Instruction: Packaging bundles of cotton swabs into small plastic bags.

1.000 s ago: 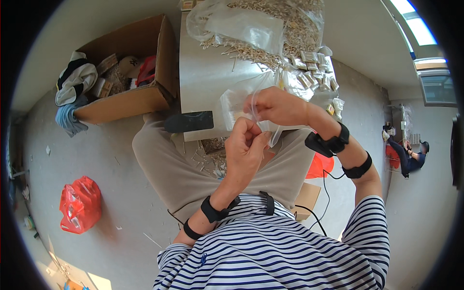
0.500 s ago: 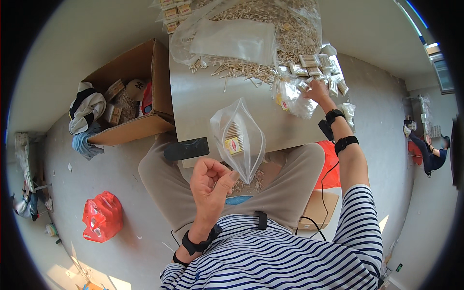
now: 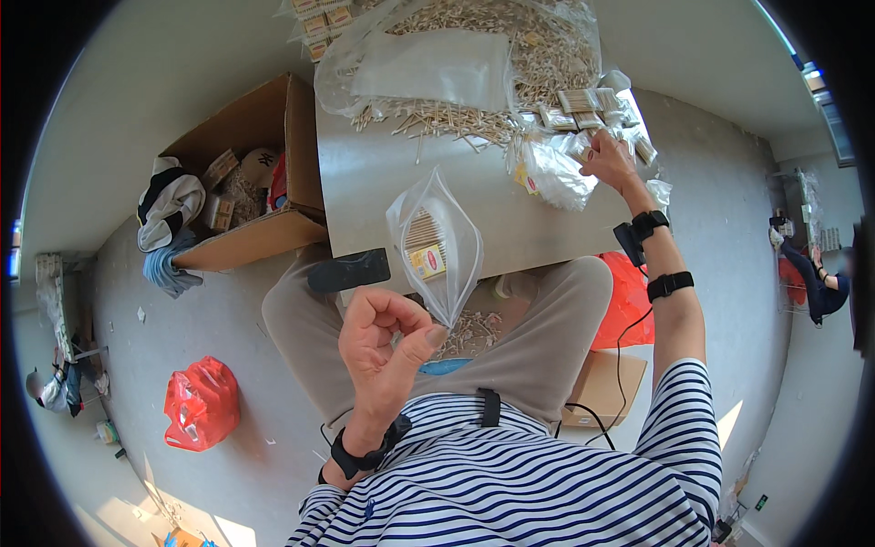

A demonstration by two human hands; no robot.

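While the counter [image 3: 401,196] carries a heap of small wooden sticks [image 3: 474,55], I see my left hand [image 3: 387,346] pinching a clear zip bag [image 3: 436,248] at its lower corner, raised over the near edge. My right hand [image 3: 609,159] reaches far right, fingers clenched on crumpled plastic bags [image 3: 556,169].

A clear zip bag [image 3: 436,244] with a small yellow-and-red label [image 3: 427,262] and a bundle of pale sticks inside hung from the left hand [image 3: 383,351], pinched at its lower corner above the lap. On the grey tabletop [image 3: 383,187], the right hand [image 3: 609,159] touched a crumpled clear bag [image 3: 554,171]; small banded packs [image 3: 583,105] lay just beyond. A large clear plastic sheet [image 3: 428,68] covered loose sticks at the far edge. An open brown cardboard box [image 3: 251,196] stood left of the tabletop; a red plastic bag [image 3: 200,403] lay on the floor.
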